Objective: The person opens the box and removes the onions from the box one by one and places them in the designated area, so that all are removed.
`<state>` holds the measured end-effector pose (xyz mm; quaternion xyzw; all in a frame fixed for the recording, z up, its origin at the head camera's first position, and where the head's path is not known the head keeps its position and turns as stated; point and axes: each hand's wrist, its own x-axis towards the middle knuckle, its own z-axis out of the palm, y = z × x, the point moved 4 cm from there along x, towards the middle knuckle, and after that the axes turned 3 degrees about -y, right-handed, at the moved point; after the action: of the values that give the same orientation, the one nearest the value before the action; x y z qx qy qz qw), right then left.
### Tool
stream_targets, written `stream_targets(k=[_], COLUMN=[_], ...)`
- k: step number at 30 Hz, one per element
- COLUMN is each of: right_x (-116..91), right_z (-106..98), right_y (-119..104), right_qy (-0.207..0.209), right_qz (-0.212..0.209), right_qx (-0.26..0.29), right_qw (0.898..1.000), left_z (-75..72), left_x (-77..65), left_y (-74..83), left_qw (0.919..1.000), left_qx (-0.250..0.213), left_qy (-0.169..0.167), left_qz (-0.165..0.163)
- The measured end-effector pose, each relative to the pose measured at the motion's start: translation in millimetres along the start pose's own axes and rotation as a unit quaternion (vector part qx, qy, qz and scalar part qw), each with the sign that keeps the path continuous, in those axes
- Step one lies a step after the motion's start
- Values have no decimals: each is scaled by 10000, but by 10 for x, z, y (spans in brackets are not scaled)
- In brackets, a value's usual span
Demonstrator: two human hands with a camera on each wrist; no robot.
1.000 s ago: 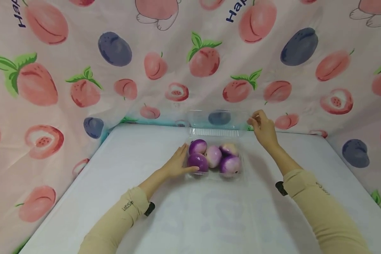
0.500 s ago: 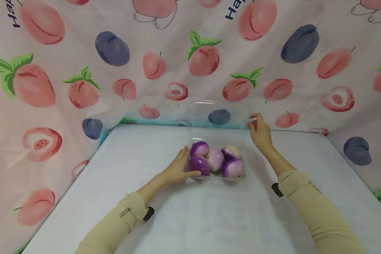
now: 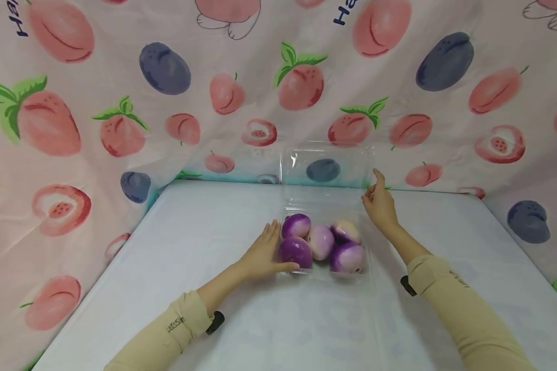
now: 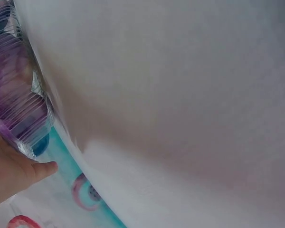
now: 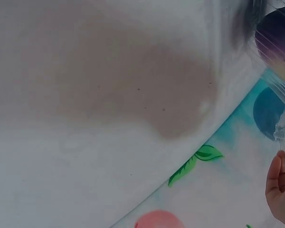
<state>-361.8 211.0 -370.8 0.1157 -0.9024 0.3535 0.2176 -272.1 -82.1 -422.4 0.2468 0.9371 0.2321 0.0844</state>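
Note:
A clear plastic clamshell box (image 3: 322,271) stands on the table with its lid (image 3: 299,185) raised at the far side. Inside lie several glossy round pieces (image 3: 322,243), purple fading to cream, like turnips. My left hand (image 3: 260,256) rests against the box's left side, fingers straight and thumb over the front corner. In the left wrist view, ribbed plastic wall (image 4: 19,114) lies along that hand. My right hand (image 3: 380,208) is at the lid's right edge, index finger pointing up. The right wrist view shows its fingertips (image 5: 274,173) pinching a clear plastic edge.
A white cover spreads over the table (image 3: 213,216). Behind it and at both sides hangs a fruit-printed cloth (image 3: 260,62), close behind the raised lid. Dark wrist straps (image 3: 215,323) show below both rolled sleeves.
The box has slid a little nearer to me and slightly right, with my left hand staying at its side. The lid shows larger and taller; my right hand has lowered and its index finger straightened.

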Motion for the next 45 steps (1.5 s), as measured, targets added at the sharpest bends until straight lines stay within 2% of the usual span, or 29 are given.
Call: stream_targets(k=[6, 10, 16, 22, 26, 29, 34, 35, 36, 37, 39, 42, 43, 45], right_x=[-9, -5, 27, 56, 74, 145, 396, 426, 437, 420, 345, 139, 86, 20], right_z=[25, 46, 113, 212, 284, 445, 1001, 1095, 1142, 1131, 1023, 661, 559, 410], right_y=[48, 70, 88, 179, 283, 619, 1794, 1961, 2026, 1955, 1648, 833, 628, 370], right_qy=[46, -182, -837, -1503, -1920, -2178, -2121, -2062, -2001, -2112, -2283, -2249, -2248, -2019], right_qz=[-118, -85, 156, 387, 560, 662, 414, 404, 352, 542, 814, 917, 994, 876], right_qx=[-75, -221, -258, -368, -234, -36, 114, 74, 58, 30, -26, -387, -526, -811], right_qw=[9999, 9996, 9960, 9872, 9795, 9737, 9763, 9776, 9791, 9759, 9702, 9693, 9679, 9721], left_z=[34, 55, 69, 88, 91, 91, 101, 103, 106, 108, 114, 113, 110, 98], left_x=[-39, -80, -113, -135, -134, -130, -131, -133, -136, -140, -147, -147, -141, -125], left_y=[82, 122, 97, 61, 57, 64, 73, 71, 69, 68, 64, 71, 76, 91], left_qw=[9996, 9990, 9987, 9992, 9994, 9995, 9996, 9996, 9995, 9994, 9990, 9985, 9983, 9980], left_qx=[252, 395, 430, 308, 252, 223, 179, 148, 136, 117, 171, 322, 359, 427], left_qy=[129, 191, 238, 192, 188, 172, 118, 102, 93, 81, 77, 108, 133, 180], left_qz=[-28, -109, -167, -156, -153, -125, -192, -225, -268, -313, -395, -437, -435, -434])
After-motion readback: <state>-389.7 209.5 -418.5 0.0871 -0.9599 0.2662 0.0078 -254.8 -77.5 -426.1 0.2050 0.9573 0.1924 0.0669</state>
